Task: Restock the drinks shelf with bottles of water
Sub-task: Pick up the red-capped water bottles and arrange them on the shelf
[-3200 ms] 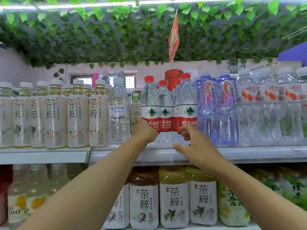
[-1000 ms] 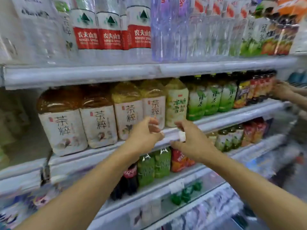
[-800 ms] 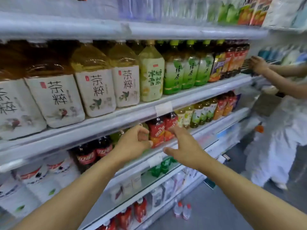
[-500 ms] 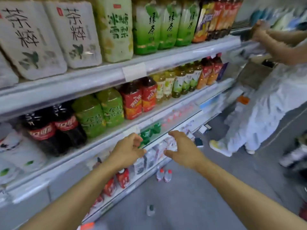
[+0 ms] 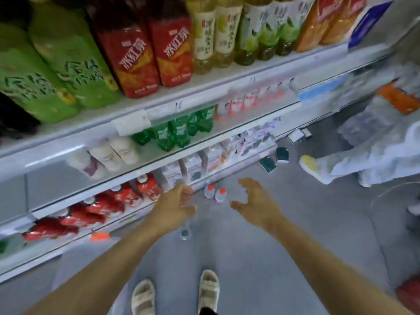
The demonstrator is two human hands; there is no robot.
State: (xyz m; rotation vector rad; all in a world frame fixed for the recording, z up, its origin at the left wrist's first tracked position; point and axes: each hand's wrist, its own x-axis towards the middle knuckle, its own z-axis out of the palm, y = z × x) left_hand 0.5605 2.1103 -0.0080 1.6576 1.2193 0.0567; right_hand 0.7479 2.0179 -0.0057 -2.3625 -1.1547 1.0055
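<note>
Two red-capped water bottles (image 5: 214,193) stand upright on the grey floor against the foot of the shelving. A third clear bottle (image 5: 185,233) stands nearer to me, partly hidden under my left hand. My left hand (image 5: 175,204) hangs above the floor just left of the pair, fingers relaxed and empty. My right hand (image 5: 254,206) is spread open to the right of the pair, thumb and fingers apart, holding nothing. Both hands are above the bottles and touch none of them.
Shelves (image 5: 204,92) of green, red and yellow drink bottles fill the left and top. My sandalled feet (image 5: 177,292) are at the bottom. Another person's legs (image 5: 354,164) in white trousers stand at the right. Small dark boxes (image 5: 275,159) lie on the floor by the shelf.
My view has swung from the top water shelf down past the lower shelves to the floor. Both hands have dropped with it and opened over the bottles on the floor.
</note>
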